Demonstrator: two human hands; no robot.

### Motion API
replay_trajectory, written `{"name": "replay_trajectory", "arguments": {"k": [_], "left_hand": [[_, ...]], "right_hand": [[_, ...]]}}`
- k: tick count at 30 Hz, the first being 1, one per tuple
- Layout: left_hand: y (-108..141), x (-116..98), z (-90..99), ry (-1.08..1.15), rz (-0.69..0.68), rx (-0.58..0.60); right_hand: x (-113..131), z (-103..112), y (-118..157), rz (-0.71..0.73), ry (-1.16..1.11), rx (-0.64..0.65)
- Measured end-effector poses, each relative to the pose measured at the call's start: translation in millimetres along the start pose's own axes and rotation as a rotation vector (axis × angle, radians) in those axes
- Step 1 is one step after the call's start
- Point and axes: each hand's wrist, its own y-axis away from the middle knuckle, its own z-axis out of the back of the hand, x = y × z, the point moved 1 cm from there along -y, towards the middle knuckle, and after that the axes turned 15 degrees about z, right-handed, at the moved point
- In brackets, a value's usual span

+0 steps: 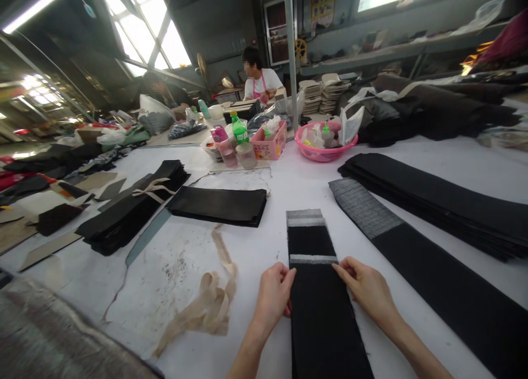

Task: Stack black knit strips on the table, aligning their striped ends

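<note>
A long black fabric strip (324, 318) lies in front of me, its far end edged by a narrow grey band. My left hand (274, 291) pinches its left edge just below that band. On the opposite edge, my right hand (363, 283) grips the corner between thumb and fingers. Beneath it are other black pieces with grey ends (304, 217), staggered so their ends show beyond the top one. To the right lies a stack of long black strips with a grey gridded end (365, 206).
Another black strip stack (433, 195) lies far right. Left are a black panel stack (218, 203), a tied black bundle (132, 208) and a loose beige ribbon (216, 299). A pink basin (325, 150), a pink box (270, 142) and a green bottle (238, 128) stand behind. A person (264, 82) sits beyond.
</note>
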Motion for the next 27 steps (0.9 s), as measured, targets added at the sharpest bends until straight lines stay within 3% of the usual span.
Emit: {"name": "replay_trajectory", "arguments": {"k": [16,27], "left_hand": [[6.1,-12.6,-2.9,-0.086,0.052,-0.100],[5.8,-11.6,-4.8,-0.131,0.064,-0.101]], "right_hand": [[-2.2,-1.4,-2.4,-0.036,-0.026,0.009],[-5.6,-4.3,-2.8,-0.079,-0.111,-0.027]]}}
